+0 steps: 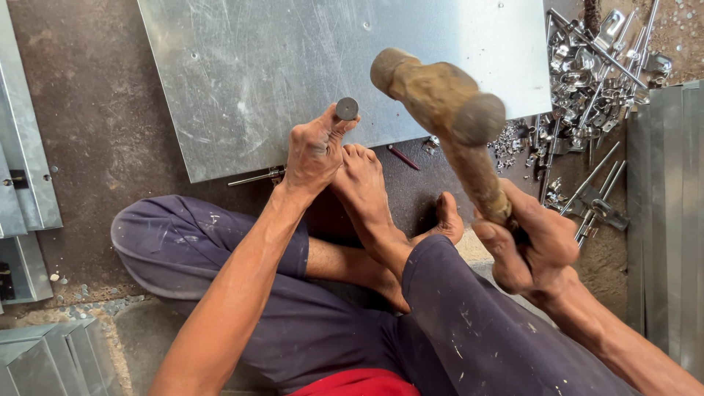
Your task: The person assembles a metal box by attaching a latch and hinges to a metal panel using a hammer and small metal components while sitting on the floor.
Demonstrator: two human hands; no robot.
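My left hand (315,150) grips a short metal punch (347,108) and holds it upright against the near edge of a large scratched metal sheet (293,66) lying on the floor. My right hand (532,246) grips the wooden handle of a hammer (447,110), raised above the sheet with its worn head pointing toward the camera. My bare foot (363,183) rests on the floor just below the sheet's edge, beside the left hand. I sit cross-legged in dark blue trousers.
A heap of small metal brackets, rods and hinges (594,66) lies at the upper right. Folded metal sheets (667,220) stand along the right edge, metal box parts (26,169) at the left. A red pencil (403,157) and a metal rod (257,177) lie by the sheet.
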